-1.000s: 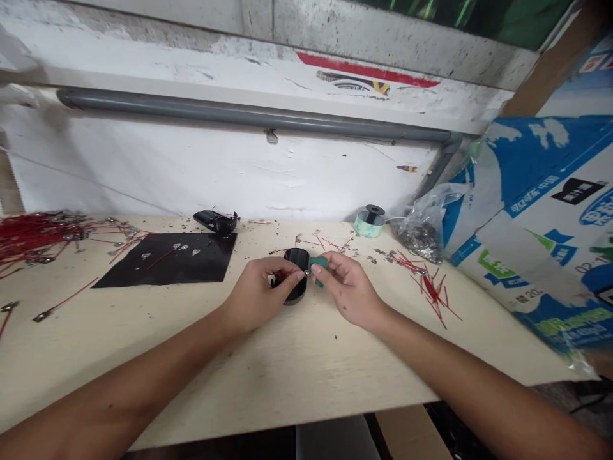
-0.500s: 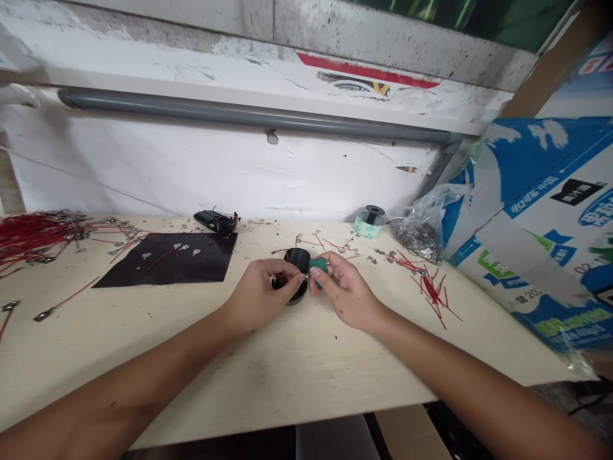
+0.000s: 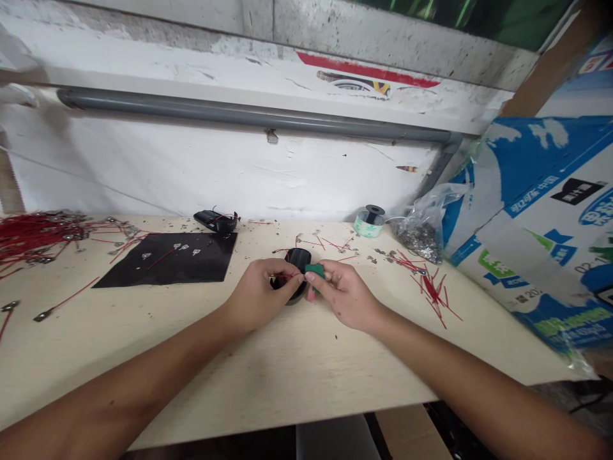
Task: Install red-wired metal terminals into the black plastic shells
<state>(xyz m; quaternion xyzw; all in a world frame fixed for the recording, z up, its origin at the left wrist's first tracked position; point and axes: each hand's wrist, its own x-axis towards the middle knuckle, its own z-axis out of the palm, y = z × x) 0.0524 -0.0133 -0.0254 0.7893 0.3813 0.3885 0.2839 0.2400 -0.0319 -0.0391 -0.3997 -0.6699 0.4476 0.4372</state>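
My left hand (image 3: 258, 292) is pinched closed at the middle of the table. A thin red wire (image 3: 283, 276) shows between its thumb and forefinger. Just behind these fingers sits a black rounded plastic housing (image 3: 297, 257), partly covered by the hand. A small green object (image 3: 315, 271) of a kind I cannot make out is gripped between the thumb and fingers of my right hand (image 3: 349, 295). Its near end comes right up to my left thumb tip, and whether they touch is too small to tell.
A black sheet (image 3: 205, 268) carries small metal tabs, with another black housing (image 3: 215, 221) behind it. Red wires with metal ends (image 3: 38, 236) pile up at left. On the right are a tape roll (image 3: 368, 225), loose red wires (image 3: 435, 291), a bag of metal parts (image 3: 421, 239) and a blue-white carton (image 3: 541, 255).
My right hand has shifted slightly left and turned the green object, which now covers the shiny metal end seen earlier by my left thumb. My left hand has stayed in place.
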